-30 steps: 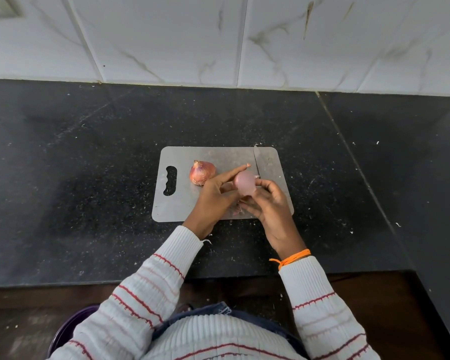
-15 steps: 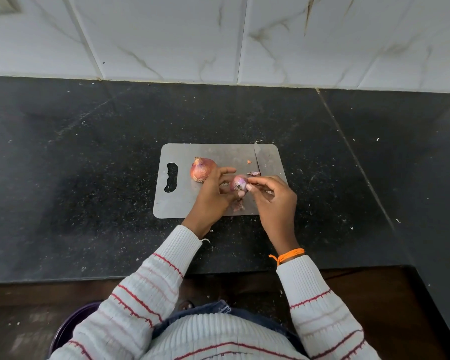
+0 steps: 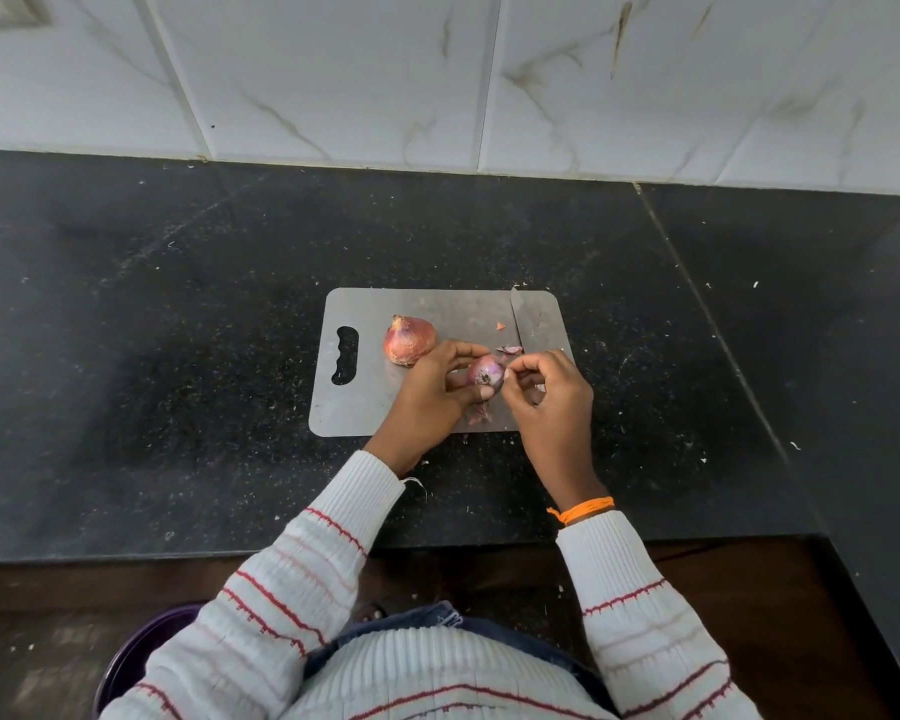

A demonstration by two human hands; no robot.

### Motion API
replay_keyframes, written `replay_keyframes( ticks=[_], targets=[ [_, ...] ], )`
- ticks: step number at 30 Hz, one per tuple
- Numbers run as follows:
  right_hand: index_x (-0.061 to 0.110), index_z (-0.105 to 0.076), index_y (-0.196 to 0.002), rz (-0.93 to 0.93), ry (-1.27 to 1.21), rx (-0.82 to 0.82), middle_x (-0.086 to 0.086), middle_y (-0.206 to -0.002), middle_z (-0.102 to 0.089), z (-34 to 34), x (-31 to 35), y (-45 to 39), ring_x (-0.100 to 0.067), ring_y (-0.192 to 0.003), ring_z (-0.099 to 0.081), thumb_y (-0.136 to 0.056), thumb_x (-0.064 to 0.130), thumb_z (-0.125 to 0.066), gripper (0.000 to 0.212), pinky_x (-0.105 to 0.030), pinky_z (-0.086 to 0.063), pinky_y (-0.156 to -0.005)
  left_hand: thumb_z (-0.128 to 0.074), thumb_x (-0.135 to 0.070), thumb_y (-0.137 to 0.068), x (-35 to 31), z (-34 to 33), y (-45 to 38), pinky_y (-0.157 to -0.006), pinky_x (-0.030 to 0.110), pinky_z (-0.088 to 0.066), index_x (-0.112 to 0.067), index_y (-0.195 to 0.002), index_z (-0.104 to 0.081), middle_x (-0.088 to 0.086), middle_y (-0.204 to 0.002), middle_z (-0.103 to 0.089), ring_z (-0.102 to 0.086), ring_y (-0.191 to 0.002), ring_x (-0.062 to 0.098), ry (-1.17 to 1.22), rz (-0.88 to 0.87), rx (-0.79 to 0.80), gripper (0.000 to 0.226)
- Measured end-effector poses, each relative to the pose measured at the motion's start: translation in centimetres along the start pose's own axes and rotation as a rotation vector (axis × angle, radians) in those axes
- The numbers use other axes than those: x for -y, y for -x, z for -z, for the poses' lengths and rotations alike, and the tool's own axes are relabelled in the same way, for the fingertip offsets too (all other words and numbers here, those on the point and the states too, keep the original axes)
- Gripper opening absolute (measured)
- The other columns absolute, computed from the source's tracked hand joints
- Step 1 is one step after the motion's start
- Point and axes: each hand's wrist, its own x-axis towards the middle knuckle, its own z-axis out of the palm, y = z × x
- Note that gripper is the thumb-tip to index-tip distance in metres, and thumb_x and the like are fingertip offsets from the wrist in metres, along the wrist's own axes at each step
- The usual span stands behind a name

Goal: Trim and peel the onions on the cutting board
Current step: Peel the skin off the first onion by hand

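My left hand [image 3: 430, 392] curled round a small onion [image 3: 485, 375] just above the board [image 3: 365, 407], my right hand [image 3: 546, 392] pinching its skin at the side, second onion [image 3: 409, 339] unpeeled on the board, knife [image 3: 516, 318] beyond, peel scraps [image 3: 510, 349] nearby.

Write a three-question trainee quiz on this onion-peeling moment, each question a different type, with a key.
1. True or false: the knife is in the right hand.
2. Which hand grips the small onion? A) left hand B) neither
3. Fill in: the unpeeled onion lies on the ____.

Key: 1 false, it lies on the board; 2 A; 3 cutting board.
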Motion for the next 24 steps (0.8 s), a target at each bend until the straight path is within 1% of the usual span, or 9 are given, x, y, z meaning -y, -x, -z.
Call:
replay_keyframes(
  ticks=[3, 5, 8, 10, 12, 14, 17, 20, 24],
  targets=[
    [0.004, -0.065, -0.086, -0.072, -0.083, -0.009, -0.005, -0.086, -0.062, -0.14, 0.26, -0.12, 0.000, -0.073, -0.056, -0.082, 0.000, -0.065, 0.006, -0.005, -0.043, -0.065, -0.061, 0.006, -0.084, 0.03, 0.19, -0.02, -0.076, 0.012, -0.050, -0.008, -0.114, -0.055, -0.007, -0.105, -0.060, -0.059, -0.093, -0.002, 0.042, 0.004, 0.027, 0.034],
    [0.008, -0.065, -0.088, -0.179, -0.148, -0.005, -0.007, -0.089, -0.066, -0.37, 0.10, -0.20, -0.003, -0.075, -0.059, -0.085, 0.003, -0.063, 0.006, -0.010, -0.048, -0.068, -0.060, 0.007, -0.085, 0.12, 0.30, -0.05, -0.080, 0.014, -0.050, -0.007, -0.116, -0.054, -0.002, -0.109, -0.060, -0.058, -0.102, 0.004, 0.078, 0.013, 0.042, 0.035],
    [0.014, -0.065, -0.090, -0.402, -0.323, 0.027, -0.009, -0.091, -0.069, -0.86, -0.39, -0.12, -0.016, -0.084, -0.067, -0.088, 0.008, -0.061, 0.007, -0.037, -0.058, -0.078, -0.059, 0.007, -0.086, 0.32, 0.41, -0.02, -0.085, 0.019, -0.052, -0.006, -0.118, -0.054, 0.004, -0.115, -0.060, -0.058, -0.110, 0.013, 0.118, 0.027, 0.050, 0.035],
    [0.014, -0.065, -0.094, -0.467, -0.382, 0.037, -0.009, -0.094, -0.069, -1.00, -0.45, -0.02, -0.020, -0.088, -0.068, -0.090, 0.010, -0.059, 0.008, -0.045, -0.058, -0.079, -0.058, 0.006, -0.086, 0.36, 0.48, 0.02, -0.085, 0.019, -0.052, -0.006, -0.119, -0.054, 0.003, -0.115, -0.060, -0.059, -0.108, 0.012, 0.120, 0.029, 0.049, 0.035],
    [0.019, -0.064, -0.092, -0.462, -0.410, 0.036, -0.006, -0.095, -0.068, -0.96, -0.20, -0.01, -0.020, -0.090, -0.067, -0.093, 0.011, -0.055, 0.013, -0.044, -0.058, -0.079, -0.058, 0.006, -0.087, 0.29, 0.53, 0.08, -0.083, 0.018, -0.053, -0.007, -0.120, -0.054, 0.002, -0.115, -0.059, -0.061, -0.102, 0.008, 0.129, 0.034, 0.040, 0.036],
    [0.024, -0.063, -0.091, -0.448, -0.429, 0.040, -0.003, -0.096, -0.068, -0.83, 0.21, -0.03, -0.019, -0.090, -0.067, -0.094, 0.015, -0.054, 0.014, -0.041, -0.057, -0.080, -0.059, 0.004, -0.087, 0.26, 0.57, 0.09, -0.082, 0.020, -0.054, -0.008, -0.121, -0.055, 0.004, -0.116, -0.059, -0.063, -0.097, 0.009, 0.141, 0.036, 0.028, 0.036],
    [0.019, -0.063, -0.094, -0.437, -0.416, 0.050, -0.002, -0.096, -0.067, -0.74, 0.48, 0.05, -0.016, -0.089, -0.066, -0.090, 0.018, -0.060, 0.005, -0.034, -0.057, -0.079, -0.061, 0.000, -0.087, 0.32, 0.59, 0.12, -0.086, 0.027, -0.054, -0.010, -0.119, -0.057, 0.003, -0.114, -0.060, -0.062, -0.102, 0.019, 0.144, 0.038, 0.030, 0.034],
    [0.018, -0.064, -0.092, -0.441, -0.458, 0.048, -0.002, -0.094, -0.067, -0.64, 0.46, 0.08, -0.014, -0.086, -0.065, -0.088, 0.013, -0.063, 0.007, -0.028, -0.056, -0.075, -0.063, -0.005, -0.086, 0.35, 0.57, 0.17, -0.094, 0.034, -0.051, -0.013, -0.116, -0.060, 0.000, -0.110, -0.062, -0.058, -0.112, 0.019, 0.143, 0.052, 0.027, 0.031],
    [0.017, -0.066, -0.092, -0.443, -0.517, 0.075, -0.003, -0.094, -0.068, -0.54, 0.48, 0.04, -0.012, -0.083, -0.066, -0.086, 0.012, -0.066, 0.008, -0.024, -0.054, -0.072, -0.062, -0.003, -0.087, 0.41, 0.51, 0.20, -0.091, 0.033, -0.053, -0.009, -0.118, -0.058, 0.006, -0.114, -0.063, -0.059, -0.111, 0.022, 0.202, 0.087, 0.005, 0.032]
  ],
)
